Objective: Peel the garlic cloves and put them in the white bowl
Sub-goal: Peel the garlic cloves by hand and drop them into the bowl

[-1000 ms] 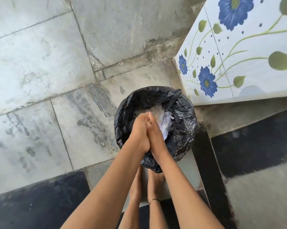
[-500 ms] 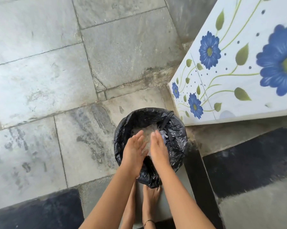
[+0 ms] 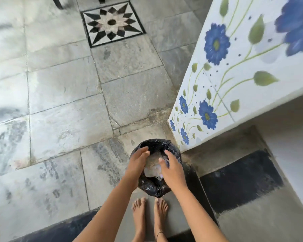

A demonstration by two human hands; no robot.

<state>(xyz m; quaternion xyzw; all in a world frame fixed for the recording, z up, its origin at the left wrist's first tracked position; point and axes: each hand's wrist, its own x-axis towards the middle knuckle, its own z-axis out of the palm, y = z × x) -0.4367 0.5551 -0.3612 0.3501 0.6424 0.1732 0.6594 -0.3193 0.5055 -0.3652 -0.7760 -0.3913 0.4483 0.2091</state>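
Looking down from the head view, both hands hover over a small round bin lined with a crinkled black plastic bag, which stands on the floor just in front of the person's bare feet. The left hand reaches across the bin's left rim with its fingers straight and together, holding nothing. The right hand is over the right side, fingers loosely spread and slightly bent, and it too holds nothing. A gap lies between the two hands, and through it show pale, papery scraps heaped inside the bag. Whether either hand touches the scraps cannot be told. The garlic cloves and the white bowl lie outside this view.

Around the bin spreads a floor of worn grey stone slabs. A black-and-white star-patterned inlay tile sits well away, near the top edge. Close to the bin's right rises a white tiled wall painted with blue flowers and green leaves, its corner just beside the bag. A black strip of flooring runs to the right of the feet. A thin dark anklet circles the right ankle.
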